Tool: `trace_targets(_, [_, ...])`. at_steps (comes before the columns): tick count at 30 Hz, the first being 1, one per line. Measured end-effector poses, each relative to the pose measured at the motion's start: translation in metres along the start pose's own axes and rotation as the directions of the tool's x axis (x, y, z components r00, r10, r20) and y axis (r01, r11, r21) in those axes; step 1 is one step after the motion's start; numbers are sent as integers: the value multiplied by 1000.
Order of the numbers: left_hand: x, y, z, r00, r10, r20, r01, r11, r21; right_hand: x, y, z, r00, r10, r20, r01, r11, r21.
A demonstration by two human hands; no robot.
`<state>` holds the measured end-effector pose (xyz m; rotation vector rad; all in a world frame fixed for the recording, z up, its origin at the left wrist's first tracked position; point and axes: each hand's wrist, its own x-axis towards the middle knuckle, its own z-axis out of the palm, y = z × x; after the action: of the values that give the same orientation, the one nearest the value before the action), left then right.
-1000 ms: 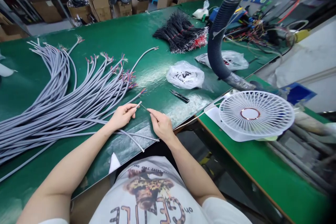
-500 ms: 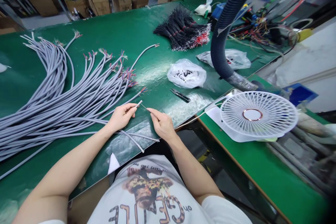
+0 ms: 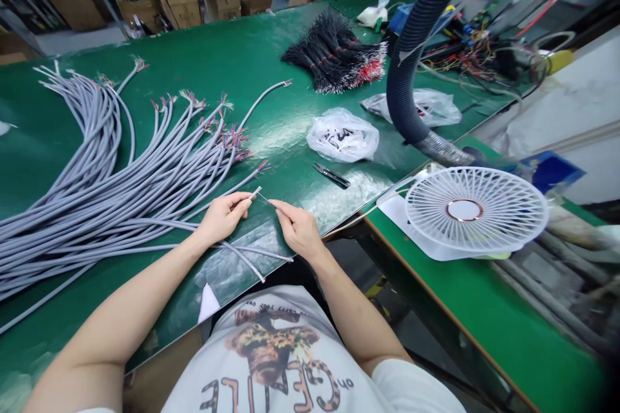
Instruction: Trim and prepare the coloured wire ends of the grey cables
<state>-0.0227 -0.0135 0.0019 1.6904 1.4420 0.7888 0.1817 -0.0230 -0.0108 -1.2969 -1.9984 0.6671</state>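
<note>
My left hand (image 3: 220, 216) has its grip pinched tight on the end of a grey cable (image 3: 254, 193), thumb and forefinger closed just behind the stripped tip, which points toward two o'clock. My right hand (image 3: 299, 230) sits just beside it at three o'clock, its grip also pinched closed, fingertips (image 3: 276, 204) nipping a fine wire strand (image 3: 264, 197) that runs from the cable's tip. The two hands are near each other but not touching; only the thin strand bridges them. The held cable trails back under my left palm and lies along the near edge of the green desk (image 3: 242, 58), down toward six o'clock.

At nine o'clock from my hands a big fan of grey cables (image 3: 111, 187) spreads over the desk, their stripped ends showing red and blue cores. At one o'clock lies a small pair of black snips (image 3: 331, 175), untouched, and just beyond it a crumpled clear plastic bag (image 3: 343, 135). Farther out at twelve to one o'clock is a bundle of black and red wires (image 3: 339, 55). A ribbed dark hose (image 3: 411, 45) comes down at two o'clock, and a white fan (image 3: 477, 210) rests face up at three o'clock on the neighbouring desk.
</note>
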Motion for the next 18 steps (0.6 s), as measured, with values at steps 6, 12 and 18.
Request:
trace_targets(6, [-2, -3, 2, 998, 59, 39, -61, 996, 61, 6, -5, -3, 998, 3, 68, -3, 1000, 9])
trace_targets(12, [-5, 1, 2, 992, 102, 73, -112, 982, 149, 14, -22, -1, 995, -74, 62, 74, 997, -3])
trace_targets(18, [-2, 2, 0, 1000, 9, 8, -9, 996, 89, 8, -32, -2, 966, -256, 46, 247, 958, 145])
